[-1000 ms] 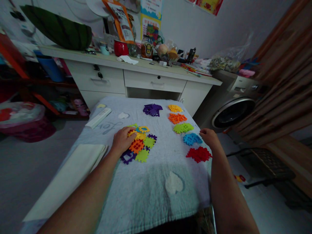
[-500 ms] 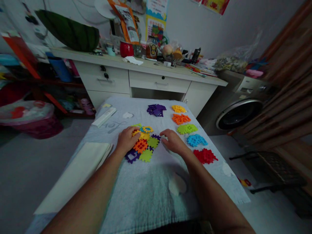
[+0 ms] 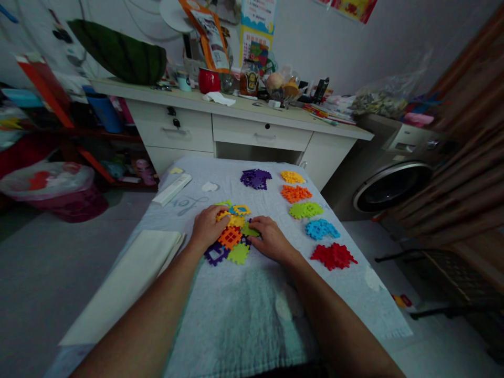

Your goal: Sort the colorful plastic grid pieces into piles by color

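Note:
A mixed pile of flat, notched plastic building pieces lies on the cloth-covered table. My left hand is at the pile's left side, thumb and fingers closed on a yellow building piece. From the right, my right hand reaches over a green building piece, fingertips touching it and thumb apart from the fingers. Nearer me in the pile are an orange piece, a purple piece and another green piece. The hands partly hide the pile.
Sorted heaps stand beyond and to the right: purple, yellow, orange, green, blue and red. A white box and folded cloth lie left. A white desk stands behind.
My right hand has moved left and slightly down onto the pile's green piece. My left hand stays on the yellow pieces. The whole view has shifted slightly.

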The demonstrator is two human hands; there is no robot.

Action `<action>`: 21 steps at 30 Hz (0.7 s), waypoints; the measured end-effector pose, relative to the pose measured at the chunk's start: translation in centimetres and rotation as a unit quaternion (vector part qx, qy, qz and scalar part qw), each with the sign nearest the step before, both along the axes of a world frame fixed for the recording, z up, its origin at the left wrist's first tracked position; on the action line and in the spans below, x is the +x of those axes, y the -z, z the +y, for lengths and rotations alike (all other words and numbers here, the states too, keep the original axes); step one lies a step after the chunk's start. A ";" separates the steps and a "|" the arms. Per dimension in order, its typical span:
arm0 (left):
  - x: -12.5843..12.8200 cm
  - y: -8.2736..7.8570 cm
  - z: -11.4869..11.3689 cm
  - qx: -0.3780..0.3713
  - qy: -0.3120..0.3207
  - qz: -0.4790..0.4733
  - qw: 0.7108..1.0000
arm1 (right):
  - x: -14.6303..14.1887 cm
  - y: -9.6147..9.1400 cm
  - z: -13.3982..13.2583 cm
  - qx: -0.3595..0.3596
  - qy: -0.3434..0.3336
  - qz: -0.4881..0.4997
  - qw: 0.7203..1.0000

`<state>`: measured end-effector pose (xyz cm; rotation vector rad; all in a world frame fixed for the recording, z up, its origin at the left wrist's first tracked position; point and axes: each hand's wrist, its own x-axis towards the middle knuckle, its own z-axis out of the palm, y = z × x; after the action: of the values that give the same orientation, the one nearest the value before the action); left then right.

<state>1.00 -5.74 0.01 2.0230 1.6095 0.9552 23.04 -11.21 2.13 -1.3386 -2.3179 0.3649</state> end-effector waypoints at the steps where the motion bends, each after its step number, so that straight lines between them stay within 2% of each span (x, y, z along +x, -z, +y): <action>1: 0.0 0.1 0.0 0.000 0.000 0.000 1.000 | 0.1 0.1 0.0 0.003 0.003 0.011 1.000; 6: -0.1 0.6 0.3 0.001 0.003 0.002 1.000 | 0.8 -0.1 0.2 0.061 0.052 0.059 0.995; 12: -0.2 0.9 0.5 0.006 0.006 -0.001 1.000 | 3.7 -0.5 1.4 0.103 0.170 0.125 0.972; 16: -0.2 1.0 0.6 0.009 0.007 0.001 1.000 | 8.0 -1.3 2.8 0.100 0.290 0.188 0.933; 21: -0.2 0.8 0.5 -0.002 0.000 0.008 1.000 | 15.0 -3.0 4.7 0.041 0.414 0.273 0.867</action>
<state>0.85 -5.24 -0.78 2.0327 1.6193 0.9359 38.06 -6.55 5.12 -1.7497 -1.1436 0.2946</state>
